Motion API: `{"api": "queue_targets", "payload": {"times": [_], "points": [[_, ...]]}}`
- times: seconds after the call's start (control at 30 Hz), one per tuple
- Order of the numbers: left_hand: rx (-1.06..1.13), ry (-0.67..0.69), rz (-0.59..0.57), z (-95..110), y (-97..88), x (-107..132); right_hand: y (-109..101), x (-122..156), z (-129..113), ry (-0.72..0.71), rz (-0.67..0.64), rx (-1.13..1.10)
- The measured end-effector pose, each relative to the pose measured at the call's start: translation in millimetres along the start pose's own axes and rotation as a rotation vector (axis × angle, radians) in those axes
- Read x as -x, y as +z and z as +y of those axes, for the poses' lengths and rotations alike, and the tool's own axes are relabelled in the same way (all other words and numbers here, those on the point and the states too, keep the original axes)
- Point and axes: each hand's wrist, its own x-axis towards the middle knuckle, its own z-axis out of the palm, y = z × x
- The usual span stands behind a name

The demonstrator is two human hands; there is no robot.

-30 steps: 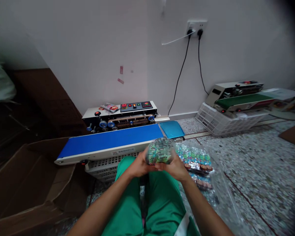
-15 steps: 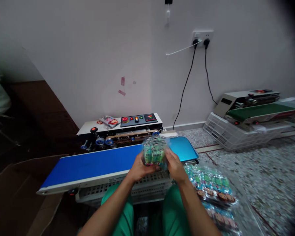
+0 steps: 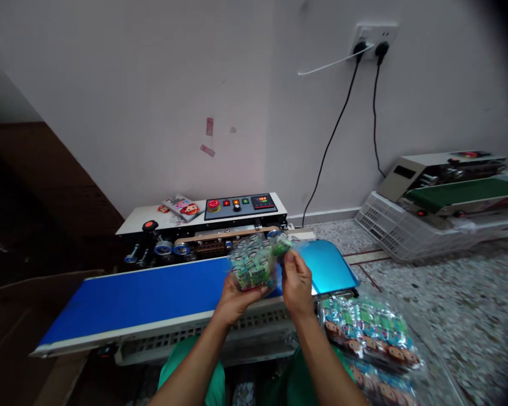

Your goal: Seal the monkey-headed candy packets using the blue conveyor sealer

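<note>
My left hand (image 3: pixel 236 298) cups a clear plastic packet (image 3: pixel 253 266) filled with small green and white printed items, held from below. My right hand (image 3: pixel 297 283) pinches the packet's upper right corner, fingers closed on the plastic. Both hands hover over the right part of the blue conveyor belt (image 3: pixel 152 293) of a band sealer machine (image 3: pixel 203 225), close to its blue end plate (image 3: pixel 328 269). The sealer's control panel (image 3: pixel 241 204) shows a red button and lit displays.
A pile of similar packets in a clear bag (image 3: pixel 368 332) lies on the speckled floor at my right. A second sealer with a green belt (image 3: pixel 452 183) rests on a white crate (image 3: pixel 389 228). A cardboard box (image 3: pixel 8 316) stands left. Cables (image 3: pixel 342 113) run to a wall socket.
Both hands have lifted the packet from above my lap forward to over the conveyor belt. The right hand has shifted from cupping the packet to pinching its upper corner.
</note>
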Motion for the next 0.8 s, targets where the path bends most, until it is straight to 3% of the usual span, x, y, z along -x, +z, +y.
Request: {"api": "queue_targets", "payload": {"times": [0.13, 0.27, 0.4, 0.53, 0.63, 0.8], "points": [[0.097, -0.001, 0.065, 4, 0.1, 2, -6, -15, 0, -0.017, 0.211, -0.111], [0.119, -0.01, 0.178, 5, -9.0, 5, -26, -43, 1, -0.025, 0.229, -0.055], [0.102, -0.045, 0.17, 3, -23.0, 6, -46, -57, 14, 0.106, 0.129, 0.197], [0.118, -0.038, 0.195, -2, -27.3, 7, -55, -57, 41, 0.144, 0.164, 0.515], [0.12, -0.057, 0.211, -5, -25.1, 8, -55, -62, 55, 0.157, 0.152, 0.742], [0.105, -0.086, 0.179, -8, -23.1, 9, -43, -72, 55, 0.284, 0.128, 1.012]]}}
